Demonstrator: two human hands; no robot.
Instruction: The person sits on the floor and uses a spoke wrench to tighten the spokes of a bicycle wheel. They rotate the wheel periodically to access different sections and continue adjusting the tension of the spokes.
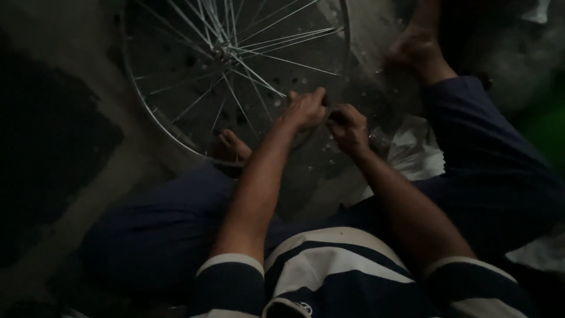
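Dim concrete floor (88,194), white rag (419,154) nearby, left hand (306,109) and right hand (348,126) fingers closed on wheel rim (170,132)

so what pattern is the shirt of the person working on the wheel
Dark navy and white stripes on the shirt, clearest in the head view, on body and sleeves.

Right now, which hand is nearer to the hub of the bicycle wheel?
The left hand. It grips the rim at its near edge, on the hub side. The right hand sits just beyond it, farther from the hub, also at the rim.
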